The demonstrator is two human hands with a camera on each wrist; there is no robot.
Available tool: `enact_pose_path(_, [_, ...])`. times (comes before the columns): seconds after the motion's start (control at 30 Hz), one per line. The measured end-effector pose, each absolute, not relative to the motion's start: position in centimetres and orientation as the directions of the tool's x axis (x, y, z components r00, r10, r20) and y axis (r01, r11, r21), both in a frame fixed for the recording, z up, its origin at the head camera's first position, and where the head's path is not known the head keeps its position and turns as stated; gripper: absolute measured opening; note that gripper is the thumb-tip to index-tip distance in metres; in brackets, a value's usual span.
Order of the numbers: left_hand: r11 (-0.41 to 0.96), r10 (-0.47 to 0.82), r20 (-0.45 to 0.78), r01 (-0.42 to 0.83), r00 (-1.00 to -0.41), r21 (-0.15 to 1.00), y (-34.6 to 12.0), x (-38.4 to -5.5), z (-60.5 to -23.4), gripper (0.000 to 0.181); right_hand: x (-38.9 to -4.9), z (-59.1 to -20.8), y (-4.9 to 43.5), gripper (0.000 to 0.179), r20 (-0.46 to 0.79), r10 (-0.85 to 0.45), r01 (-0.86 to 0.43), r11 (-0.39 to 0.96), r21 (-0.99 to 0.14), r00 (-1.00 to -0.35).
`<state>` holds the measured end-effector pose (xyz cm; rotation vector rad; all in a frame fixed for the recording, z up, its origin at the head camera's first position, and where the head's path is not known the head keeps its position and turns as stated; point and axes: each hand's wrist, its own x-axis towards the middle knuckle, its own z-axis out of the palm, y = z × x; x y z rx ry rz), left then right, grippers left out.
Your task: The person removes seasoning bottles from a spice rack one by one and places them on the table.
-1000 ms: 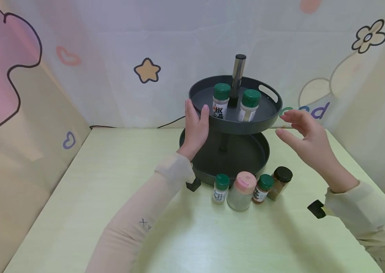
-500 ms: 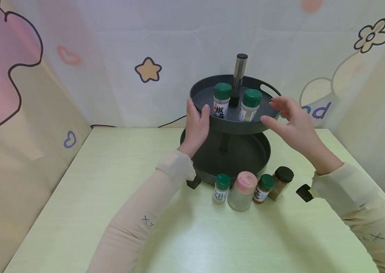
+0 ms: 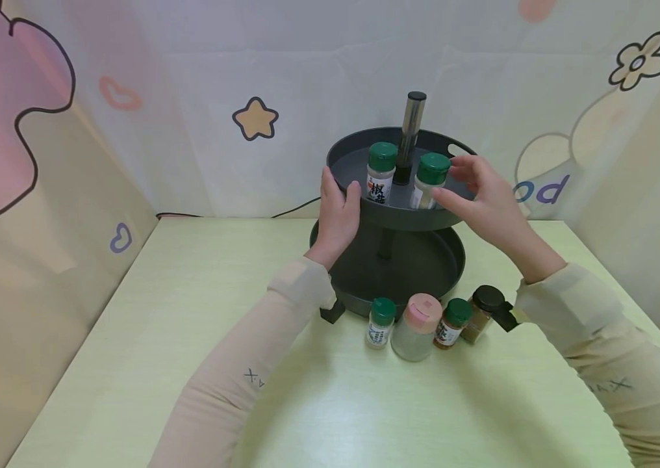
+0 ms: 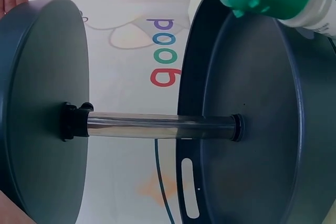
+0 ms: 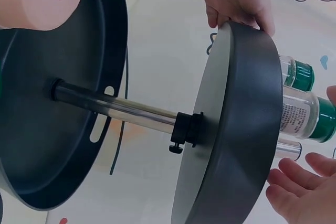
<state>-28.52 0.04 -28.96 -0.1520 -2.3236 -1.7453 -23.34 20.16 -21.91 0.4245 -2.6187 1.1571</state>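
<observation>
In the head view my left hand [image 3: 338, 218] rests against the left side of the upper tray [image 3: 406, 220] of a dark two-tier rack, fingers straight. My right hand [image 3: 490, 205] reaches over that tray's right rim, thumb and fingers spread beside a green-capped spice jar [image 3: 425, 185]. The right wrist view shows the fingers [image 5: 294, 174] apart from the jar's body; thumb contact with its cap is unclear. Another green-capped jar [image 3: 379, 175] stands upright to its left, nearer my left hand. A metal pole [image 3: 412, 127] rises behind both.
Below is the lower tray [image 3: 388, 279]. In front of it on the table [image 3: 201, 325] stand a small green-capped jar [image 3: 379, 325], a pink-lidded jar [image 3: 416, 331], a red-brown spice jar [image 3: 449, 325] and a black-lidded jar [image 3: 482, 312]. A printed curtain [image 3: 190, 130] hangs behind.
My right hand has moved left from outside the upper tray to beside the right-hand green-capped jar. My left hand stays against the tray, and the jars have not moved.
</observation>
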Motion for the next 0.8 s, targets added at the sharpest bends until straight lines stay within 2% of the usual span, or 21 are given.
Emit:
enact_pose_path(0.3, [0.295,-0.061,0.236,0.208,-0.97,0.932,0.0,-28.5,-29.0,0.067,-24.1,-22.0,19.4,0.06,0.293,-0.144,-0.314,0.644,-0.697,-0.945])
enact_pose_path(0.8, [0.299,-0.065,0.248,0.218,-0.967,0.929,0.1,-28.4,-29.0,0.067,-25.0,-22.7,19.2,0.05,0.319,-0.177,-0.354,0.646,-0.677,-0.931])
